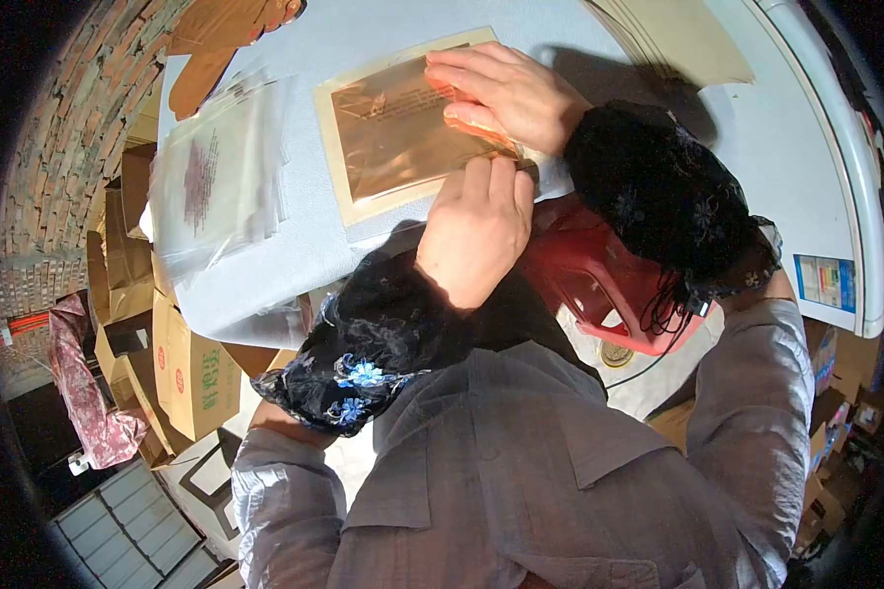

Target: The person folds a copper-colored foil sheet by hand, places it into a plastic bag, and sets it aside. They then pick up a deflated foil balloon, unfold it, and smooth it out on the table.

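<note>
A clear plastic bag with small printed text lies on the table, with a shiny copper-brown sheet (pixel 388 128) and a cream backing (pixel 338 162) showing through or under it. My left hand (pixel 476 231) is closed at its near right corner, knuckles up; the fingertips are partly hidden. My right hand (pixel 511 93) rests over the right part of the brown sheet, fingers stretched out and nearly flat. A stack of clear printed plastic bags (pixel 216 182) lies to the left.
The pale table (pixel 309 250) has a stack of cream sheets (pixel 673 39) at its far right and brown pieces (pixel 201 83) at its far left. A red plastic chair or stool (pixel 584 275) stands below the near edge. Cardboard boxes (pixel 196 373) stand on the floor at left, near a brick wall (pixel 64 167).
</note>
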A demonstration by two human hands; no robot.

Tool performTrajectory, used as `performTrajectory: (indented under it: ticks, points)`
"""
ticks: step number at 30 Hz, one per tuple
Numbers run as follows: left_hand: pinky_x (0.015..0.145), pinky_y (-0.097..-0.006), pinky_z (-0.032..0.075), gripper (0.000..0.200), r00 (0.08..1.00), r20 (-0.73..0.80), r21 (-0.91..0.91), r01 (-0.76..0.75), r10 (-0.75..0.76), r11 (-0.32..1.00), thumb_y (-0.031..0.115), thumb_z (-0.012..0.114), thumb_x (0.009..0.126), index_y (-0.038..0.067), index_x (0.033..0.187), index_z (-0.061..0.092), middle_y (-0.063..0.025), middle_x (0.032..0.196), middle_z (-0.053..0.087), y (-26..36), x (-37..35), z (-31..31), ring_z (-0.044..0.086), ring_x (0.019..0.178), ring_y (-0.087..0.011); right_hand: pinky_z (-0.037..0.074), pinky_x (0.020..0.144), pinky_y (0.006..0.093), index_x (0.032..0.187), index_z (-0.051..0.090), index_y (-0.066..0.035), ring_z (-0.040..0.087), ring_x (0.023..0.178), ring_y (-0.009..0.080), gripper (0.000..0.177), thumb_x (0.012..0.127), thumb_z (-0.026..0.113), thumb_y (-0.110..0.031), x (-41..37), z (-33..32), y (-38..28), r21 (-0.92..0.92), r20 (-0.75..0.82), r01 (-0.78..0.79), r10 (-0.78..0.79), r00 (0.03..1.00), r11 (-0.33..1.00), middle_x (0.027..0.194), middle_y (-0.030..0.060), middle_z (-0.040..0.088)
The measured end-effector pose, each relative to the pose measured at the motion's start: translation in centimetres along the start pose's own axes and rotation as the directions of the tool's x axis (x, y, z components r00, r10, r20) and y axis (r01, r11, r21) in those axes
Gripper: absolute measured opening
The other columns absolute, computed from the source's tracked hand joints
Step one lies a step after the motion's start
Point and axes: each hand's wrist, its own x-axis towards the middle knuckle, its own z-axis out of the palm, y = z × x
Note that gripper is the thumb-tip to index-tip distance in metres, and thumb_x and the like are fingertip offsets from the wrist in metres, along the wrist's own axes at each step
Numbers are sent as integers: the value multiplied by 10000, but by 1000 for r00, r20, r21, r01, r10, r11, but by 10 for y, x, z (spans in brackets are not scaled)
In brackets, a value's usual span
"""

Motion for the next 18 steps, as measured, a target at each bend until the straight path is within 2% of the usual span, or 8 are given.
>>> performTrajectory:
  ticks: [7,10,13,16,18]
  points:
    - [700,-313,489,80,999,-10,24,-53,53,998,164,569,819,90,825,539,-49,830,495,0,0,2,538,821,-197,410,1058,380,1322,570,-68,497,1247,254,474,969,545,-384,1,2,1,-7,30,-23,23,999,1000,1410,70,524]
    - [686,-312,477,83,996,-18,31,-85,85,996,174,570,812,96,820,542,-49,827,490,1,-2,3,533,819,-200,392,1074,377,1342,543,-58,483,1261,285,464,939,602,-280,1,-3,-2,42,74,-51,48,996,998,1431,84,506]
    - [669,-310,462,88,990,3,48,-138,138,989,184,570,795,100,802,542,-52,814,483,4,-8,2,525,805,-207,391,1080,375,1345,544,-58,480,1270,283,461,939,608,-267,1,-2,0,60,55,-36,33,998,998,1427,85,512]
    - [660,-301,457,96,981,59,34,-186,183,982,189,572,779,99,796,542,-45,803,485,13,-37,16,526,786,-202,398,1078,373,1345,547,-57,480,1274,284,457,936,621,-247,1,-3,0,73,22,-1,-1,1000,997,1424,87,517]
    - [647,-296,465,92,985,62,-85,-153,158,985,175,578,744,107,783,529,-41,789,484,12,-77,33,533,779,-196,405,1073,372,1348,547,-58,487,1273,285,451,936,627,-221,2,-3,2,80,28,15,-17,999,997,1428,88,514]
